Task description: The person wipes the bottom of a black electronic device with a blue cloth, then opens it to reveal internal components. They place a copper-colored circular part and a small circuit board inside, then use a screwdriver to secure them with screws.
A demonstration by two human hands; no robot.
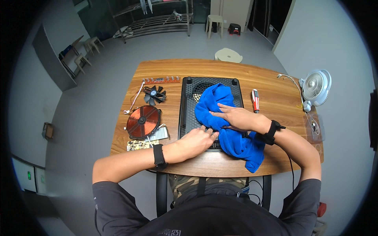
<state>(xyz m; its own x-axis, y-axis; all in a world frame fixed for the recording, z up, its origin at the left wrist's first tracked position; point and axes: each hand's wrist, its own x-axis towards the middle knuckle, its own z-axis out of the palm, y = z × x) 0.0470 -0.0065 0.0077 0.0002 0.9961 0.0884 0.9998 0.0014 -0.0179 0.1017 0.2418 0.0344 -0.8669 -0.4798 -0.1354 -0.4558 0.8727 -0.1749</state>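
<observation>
A black plastic appliance housing with a round vent grille lies on the wooden table in front of me. Bunched over its right half is a blue cloth, whose loose end hangs toward the table's near edge. My right hand presses on the cloth with its fingers spread. Down at the housing's near left part, my left hand lies with fingers stretched over the surface, their tips at the cloth's edge. The cloth hides much of the housing.
Left of the housing are a copper coil, a black fan, a circuit board and an orange strip board. A red-and-white screwdriver lies on the right. Beyond it stand a small white fan and a clear container.
</observation>
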